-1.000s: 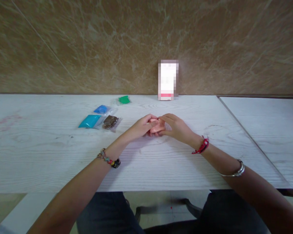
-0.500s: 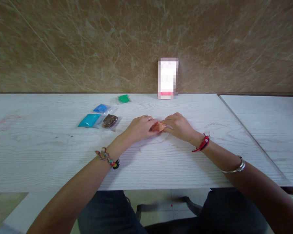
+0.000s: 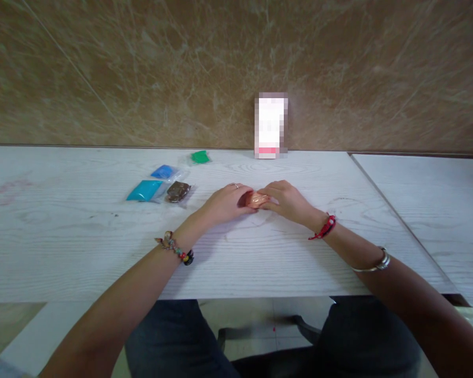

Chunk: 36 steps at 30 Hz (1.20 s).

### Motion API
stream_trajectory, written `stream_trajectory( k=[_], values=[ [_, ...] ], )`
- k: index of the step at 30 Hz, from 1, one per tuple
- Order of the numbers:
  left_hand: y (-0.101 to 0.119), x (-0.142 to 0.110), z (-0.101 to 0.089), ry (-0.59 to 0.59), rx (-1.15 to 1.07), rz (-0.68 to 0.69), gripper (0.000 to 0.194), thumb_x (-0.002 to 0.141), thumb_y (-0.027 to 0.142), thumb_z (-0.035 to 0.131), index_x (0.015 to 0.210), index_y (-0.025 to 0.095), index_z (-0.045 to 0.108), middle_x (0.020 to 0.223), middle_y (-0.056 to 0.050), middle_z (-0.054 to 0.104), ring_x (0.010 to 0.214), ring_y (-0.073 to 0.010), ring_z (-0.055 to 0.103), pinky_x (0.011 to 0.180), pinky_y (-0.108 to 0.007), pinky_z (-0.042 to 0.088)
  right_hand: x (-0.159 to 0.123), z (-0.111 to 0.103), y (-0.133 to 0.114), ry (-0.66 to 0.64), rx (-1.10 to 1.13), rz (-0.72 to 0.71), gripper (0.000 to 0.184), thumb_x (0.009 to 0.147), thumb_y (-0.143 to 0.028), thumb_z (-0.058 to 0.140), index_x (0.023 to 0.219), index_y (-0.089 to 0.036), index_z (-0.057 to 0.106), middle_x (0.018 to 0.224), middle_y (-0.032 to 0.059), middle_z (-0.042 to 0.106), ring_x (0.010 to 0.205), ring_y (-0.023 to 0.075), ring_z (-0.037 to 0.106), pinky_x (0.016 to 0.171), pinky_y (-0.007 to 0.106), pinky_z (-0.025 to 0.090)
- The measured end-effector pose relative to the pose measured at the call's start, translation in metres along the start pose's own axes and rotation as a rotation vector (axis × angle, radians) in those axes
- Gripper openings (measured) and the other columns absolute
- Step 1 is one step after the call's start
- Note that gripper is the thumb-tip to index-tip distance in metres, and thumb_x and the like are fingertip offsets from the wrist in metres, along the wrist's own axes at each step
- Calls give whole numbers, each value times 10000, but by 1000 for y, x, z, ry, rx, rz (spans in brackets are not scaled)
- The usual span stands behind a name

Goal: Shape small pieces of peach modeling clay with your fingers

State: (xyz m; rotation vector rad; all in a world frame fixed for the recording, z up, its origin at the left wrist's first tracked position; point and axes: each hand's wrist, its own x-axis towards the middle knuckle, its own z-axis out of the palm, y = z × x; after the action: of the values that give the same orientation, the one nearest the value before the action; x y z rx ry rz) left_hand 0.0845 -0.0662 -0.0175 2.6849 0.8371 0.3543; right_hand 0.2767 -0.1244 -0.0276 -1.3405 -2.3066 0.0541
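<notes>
Between my two hands is a small clear packet of orange-brown clay (image 3: pixel 257 199), its wrapping shiny. My left hand (image 3: pixel 230 202) is closed around its left side, thumb below and fingers above. The fingers of my right hand (image 3: pixel 286 198) pinch its right end. To the left of my hands lie a brown clay packet (image 3: pixel 178 191), a teal packet (image 3: pixel 145 190), a blue packet (image 3: pixel 163 171) and, farther back, a green packet (image 3: pixel 200 157). Part of the held packet is hidden by my fingers.
A phone-like upright rectangle (image 3: pixel 271 126), blurred out, leans against the brown marbled wall (image 3: pixel 142 73). The white wood-grain table (image 3: pixel 102 252) has a seam at the right. My legs are below its front edge.
My hands have shifted their grip on the orange-brown packet, and more of its smooth face shows between them. The view has tilted slightly; the other packets lie where they were.
</notes>
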Motion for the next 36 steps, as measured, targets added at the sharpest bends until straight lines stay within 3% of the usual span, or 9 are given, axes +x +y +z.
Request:
stream_trajectory(
  k=[3, 8, 12, 19, 25, 31, 36],
  values=[
    [-1, 1, 0, 19, 12, 4, 370, 733, 430, 608, 1003, 178, 592, 963, -58, 647, 872, -197, 573, 752, -297, 411, 1, 1, -2, 8, 29, 16, 210, 775, -251, 622, 965, -163, 633, 908, 72, 661, 829, 182, 587, 768, 327, 439],
    [-4, 2, 0, 36, 113, 66, 323, 741, 437, 576, 905, 160, 608, 887, -63, 643, 812, -191, 572, 684, -277, 392, 2, 1, -8, -53, 2, 4, 360, 750, -286, 650, 1069, -128, 599, 988, 114, 650, 873, 207, 582, 765, 326, 434],
    [-4, 4, 0, 61, 164, 86, 309, 755, 437, 556, 875, 157, 607, 870, -68, 640, 803, -191, 570, 662, -272, 376, 4, 0, -11, -80, -98, 7, 248, 792, -287, 604, 977, -129, 651, 860, 96, 678, 792, 206, 590, 732, 324, 407],
    [-7, 4, -2, 121, 93, 73, 296, 758, 439, 582, 836, 155, 617, 836, -51, 646, 774, -172, 570, 664, -262, 380, 8, 1, -11, -18, -74, 51, 196, 805, -258, 591, 951, -147, 660, 872, 74, 690, 809, 192, 588, 775, 321, 384],
    [-11, 2, -1, 189, 78, 94, 365, 749, 479, 599, 942, 169, 606, 906, -44, 640, 836, -174, 572, 723, -272, 408, 3, -2, -3, 2, 15, 93, 508, 699, -299, 705, 1145, -96, 573, 1076, 142, 643, 965, 233, 572, 832, 337, 405],
    [-10, 3, 0, 94, 88, 137, 413, 768, 492, 571, 1025, 169, 594, 930, -50, 642, 843, -173, 576, 717, -267, 416, 3, -4, -4, -21, -54, 117, 198, 744, -237, 651, 906, -128, 678, 824, 79, 701, 768, 198, 605, 745, 306, 394],
    [-6, 3, -1, 73, 165, 91, 338, 776, 448, 569, 942, 160, 627, 871, -49, 656, 791, -174, 589, 656, -261, 411, 3, -2, -6, -41, -42, 118, 202, 754, -224, 630, 935, -145, 671, 850, 69, 702, 767, 184, 595, 737, 299, 380]
  ],
)
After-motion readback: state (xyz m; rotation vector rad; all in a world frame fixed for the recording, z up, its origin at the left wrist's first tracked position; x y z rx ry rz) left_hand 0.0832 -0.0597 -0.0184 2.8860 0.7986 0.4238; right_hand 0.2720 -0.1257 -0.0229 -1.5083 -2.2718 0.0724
